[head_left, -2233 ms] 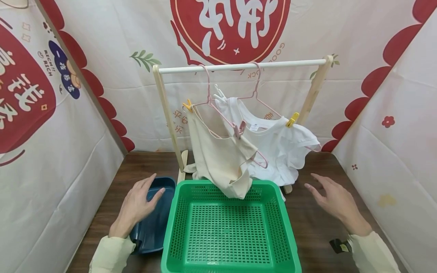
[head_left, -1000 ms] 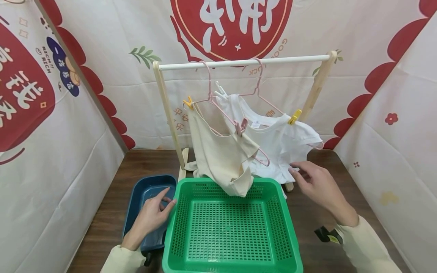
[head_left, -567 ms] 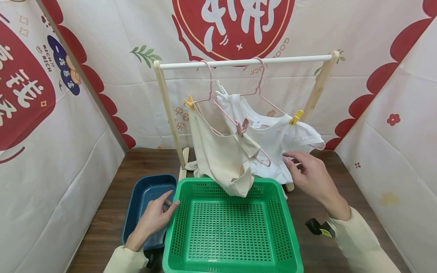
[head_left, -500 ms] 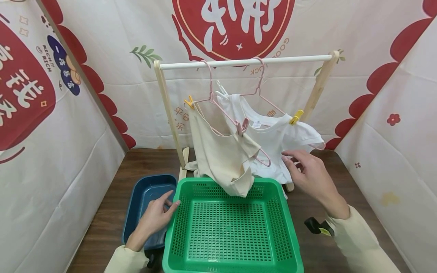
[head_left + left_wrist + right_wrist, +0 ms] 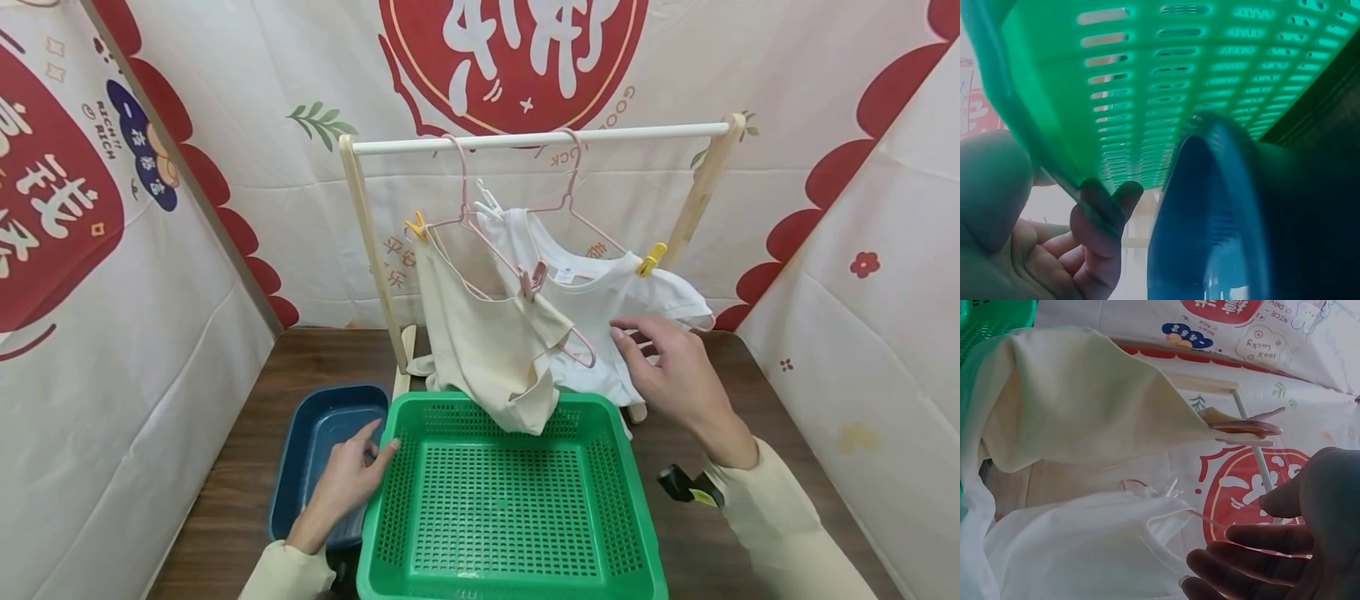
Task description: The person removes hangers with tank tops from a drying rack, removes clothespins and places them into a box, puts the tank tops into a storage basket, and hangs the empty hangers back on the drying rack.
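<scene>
My left hand (image 5: 343, 482) grips the left rim of the green plastic basket (image 5: 647, 533); in the left wrist view the rim passes between the thumb and the curled fingers (image 5: 1094, 240). In front of the white T-shirt (image 5: 600, 312) hovers my right hand (image 5: 678, 379), its fingers loosely bent and holding nothing. The T-shirt hangs on a pink hanger (image 5: 577, 200), with a yellow clothespin (image 5: 652, 259) at one shoulder. Nearer to me hangs a cream garment (image 5: 480, 342), held by an orange clothespin (image 5: 417, 225) and a pink clothespin (image 5: 532, 278). Its lower end droops over the basket's back rim.
A wooden rack with a white rod (image 5: 660, 132) carries both hangers. Left of the basket, partly under my left hand, lies a dark blue tray (image 5: 288, 467). Printed cloth walls (image 5: 855, 333) close in the brown wooden table (image 5: 225, 500) at the back and sides.
My right hand has come in from the right side and shifted left and slightly up, in front of the T-shirt. My left hand has moved from above the tray to the basket's rim.
</scene>
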The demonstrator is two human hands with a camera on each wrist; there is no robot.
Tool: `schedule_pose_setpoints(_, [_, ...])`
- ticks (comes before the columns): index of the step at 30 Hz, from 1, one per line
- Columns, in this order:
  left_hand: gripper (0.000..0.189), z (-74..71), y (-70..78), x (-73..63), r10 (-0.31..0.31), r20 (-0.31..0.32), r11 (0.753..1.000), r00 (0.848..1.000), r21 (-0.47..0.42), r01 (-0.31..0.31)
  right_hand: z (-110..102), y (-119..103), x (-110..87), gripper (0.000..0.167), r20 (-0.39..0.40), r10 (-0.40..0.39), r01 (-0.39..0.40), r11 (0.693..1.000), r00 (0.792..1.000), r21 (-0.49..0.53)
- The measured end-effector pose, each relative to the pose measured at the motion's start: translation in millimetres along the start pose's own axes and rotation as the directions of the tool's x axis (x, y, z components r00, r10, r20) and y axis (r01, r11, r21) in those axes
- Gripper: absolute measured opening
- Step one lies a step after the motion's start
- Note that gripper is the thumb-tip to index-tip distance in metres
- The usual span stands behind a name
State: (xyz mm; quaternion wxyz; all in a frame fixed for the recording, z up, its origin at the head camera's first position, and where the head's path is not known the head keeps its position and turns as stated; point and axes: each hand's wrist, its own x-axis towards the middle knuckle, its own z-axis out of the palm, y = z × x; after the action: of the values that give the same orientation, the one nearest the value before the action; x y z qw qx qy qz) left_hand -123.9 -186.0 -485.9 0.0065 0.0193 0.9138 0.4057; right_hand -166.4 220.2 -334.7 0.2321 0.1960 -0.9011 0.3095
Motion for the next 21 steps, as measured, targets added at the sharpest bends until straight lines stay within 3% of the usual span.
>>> schedule_pose_setpoints(9, [0.061, 5.5, -0.7, -0.9, -0.046, 0.002, 0.998, 0.999, -0.044, 0.046, 3, -12, 11.7, 0.023, 0.028, 0.028, -0.030, 0.998, 0.999, 0.054])
schedule_pose_setpoints(21, [0.041, 16.4, 0.3, -2.6, -0.027, -0.007, 0.997, 1.000, -0.074, 0.026, 8, -27, 21.5, 0.030, 0.106, 0.033, -0.044, 0.994, 0.994, 0.102])
